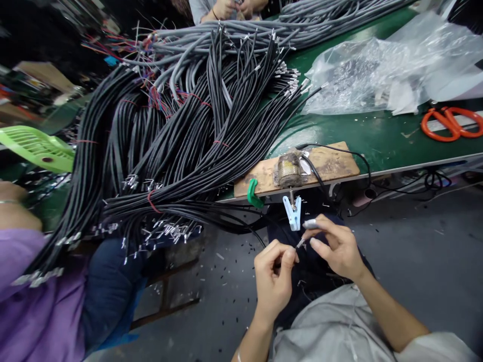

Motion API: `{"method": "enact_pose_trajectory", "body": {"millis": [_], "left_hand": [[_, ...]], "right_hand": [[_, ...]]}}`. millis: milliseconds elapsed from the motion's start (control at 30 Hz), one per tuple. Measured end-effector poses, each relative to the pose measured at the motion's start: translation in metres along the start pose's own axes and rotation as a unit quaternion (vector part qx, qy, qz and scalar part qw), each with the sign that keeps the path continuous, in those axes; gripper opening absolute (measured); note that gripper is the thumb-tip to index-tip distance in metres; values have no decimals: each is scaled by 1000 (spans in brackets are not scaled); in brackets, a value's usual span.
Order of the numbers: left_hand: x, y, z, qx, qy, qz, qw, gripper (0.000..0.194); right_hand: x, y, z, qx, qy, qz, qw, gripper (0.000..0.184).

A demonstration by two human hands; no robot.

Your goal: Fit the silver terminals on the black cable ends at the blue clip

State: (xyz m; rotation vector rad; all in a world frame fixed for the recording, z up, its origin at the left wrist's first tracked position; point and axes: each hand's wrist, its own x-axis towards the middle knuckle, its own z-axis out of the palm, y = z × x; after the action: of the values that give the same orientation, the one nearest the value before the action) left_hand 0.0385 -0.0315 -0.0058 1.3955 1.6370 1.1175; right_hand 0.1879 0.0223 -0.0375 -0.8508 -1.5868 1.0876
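My left hand (274, 274) is closed in a pinch on a black cable (258, 238), just behind its end. A bare, silvery cable tip (301, 243) sticks out to the right of those fingers. Close beside that tip is my right hand (335, 246), its thumb and forefinger apart; a greyish cover wraps one fingertip. Whether a right finger touches the tip is hard to tell. Just above both hands, a light blue clothespin (292, 213) hangs on the shaft of a small round motor-like device (290, 170), fixed to a wooden board (335, 160).
Bundles of black cables (181, 151) cover the green table (362, 136)'s left side, grey cables (241, 32) behind. A green clamp (253, 193) grips the board's edge. Orange-handled scissors (451, 124) and plastic bags (370, 75) lie right. A purple-sleeved person (37, 296) sits left; another person's hands (234, 7) show across.
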Motion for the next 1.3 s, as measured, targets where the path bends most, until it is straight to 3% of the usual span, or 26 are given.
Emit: {"method": "enact_pose_trajectory", "body": {"millis": [100, 200, 267, 333, 367, 400, 467, 533, 567, 633, 700, 767, 867, 933, 1000, 1067, 1133, 1200, 1300], "left_hand": [[4, 0, -6, 47, -46, 36, 997, 26], [8, -2, -12, 66, -117, 87, 987, 17], [9, -5, -14, 52, -149, 124, 980, 13], [8, -8, -13, 32, -141, 142, 979, 13], [7, -9, -13, 25, -125, 142, 982, 14], [6, -10, -11, 19, -108, 136, 985, 15], [3, -11, -8, 9, -81, 116, 990, 18], [1, -11, -5, -2, -66, 96, 993, 21], [0, -11, -2, -6, -58, 87, 994, 22], [-1, -8, 2, -7, -39, 76, 996, 27], [-1, -5, 5, -3, -22, 68, 997, 32], [0, -1, 4, 8, -11, 52, 999, 36], [5, 3, -4, 20, -52, 32, 998, 41], [11, 3, -13, -13, -137, 65, 988, 44], [18, 0, -20, -65, -204, 125, 969, 43], [24, -4, -23, -93, -204, 175, 959, 37], [26, -7, -22, -89, -168, 196, 962, 27], [25, -9, -19, -70, -145, 200, 966, 17], [22, -10, -15, -36, -109, 191, 975, 10]], "right_hand": [[17, -11, -13, -58, -82, -15, 995, 2], [32, -14, -20, -30, -183, 56, 981, 20], [38, -7, -20, 86, -282, 159, 942, 24], [38, 4, -16, 203, -327, 236, 892, 30], [36, 9, -14, 233, -316, 253, 884, 32], [33, 13, -12, 240, -279, 252, 895, 33], [25, 16, -7, 215, -158, 221, 938, 30], [14, 13, -2, 213, -56, 176, 960, 30], [9, 11, 1, 222, -37, 152, 962, 33], [1, 3, 6, 210, -56, 101, 971, 37], [-4, -4, 11, 132, -64, 37, 989, 25], [-6, -7, 13, 35, -19, -29, 999, 9], [-6, -6, 12, 2, 1, -59, 998, 25], [-8, -3, 13, 111, -63, -18, 992, 30], [-11, 0, 16, 287, -124, 70, 947, 37], [-13, 2, 21, 425, -149, 186, 873, 44], [-11, 3, 22, 471, -155, 287, 820, 45], [-4, 6, 19, 440, -162, 333, 818, 42], [16, 10, 5, 359, -134, 335, 861, 37]]}}
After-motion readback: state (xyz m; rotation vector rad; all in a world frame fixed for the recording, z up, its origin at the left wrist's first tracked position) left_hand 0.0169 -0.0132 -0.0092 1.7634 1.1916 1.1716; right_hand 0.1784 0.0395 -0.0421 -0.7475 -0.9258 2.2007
